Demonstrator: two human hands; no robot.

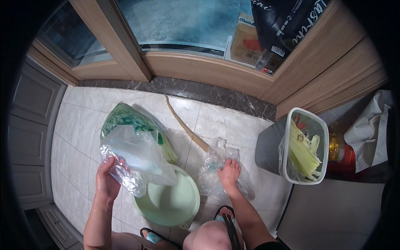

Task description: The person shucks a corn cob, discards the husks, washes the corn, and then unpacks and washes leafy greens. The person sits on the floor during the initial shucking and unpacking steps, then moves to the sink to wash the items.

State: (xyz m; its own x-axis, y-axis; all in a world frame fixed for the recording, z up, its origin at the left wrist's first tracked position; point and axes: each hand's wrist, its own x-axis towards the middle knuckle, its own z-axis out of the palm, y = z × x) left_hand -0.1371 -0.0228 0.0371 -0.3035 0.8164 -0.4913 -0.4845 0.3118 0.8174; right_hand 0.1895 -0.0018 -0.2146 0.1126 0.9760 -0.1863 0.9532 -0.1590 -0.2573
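Observation:
My left hand (107,181) grips a clear plastic bag (137,153), which hangs over the rim of a pale green plastic basin (167,200). No contents show through that bag. Behind it, a bag of leafy green vegetables (128,117) lies on the tiled floor, partly covered. My right hand (229,172) is on a second, crumpled clear plastic bag (215,187) to the right of the basin, fingers bent into the film. Beside this bag's top lies the thick end of a long, tapering tan root or stick (184,123); whether it enters the bag is unclear.
At right, a grey bin (272,147) holds pale green husks or leaves (303,153). A white bag (368,134) stands beyond it. Ahead runs a dark stone sill (193,97) under a wood-framed glass door (200,65). Grey cabinets (29,137) line the left; my sandalled feet are below.

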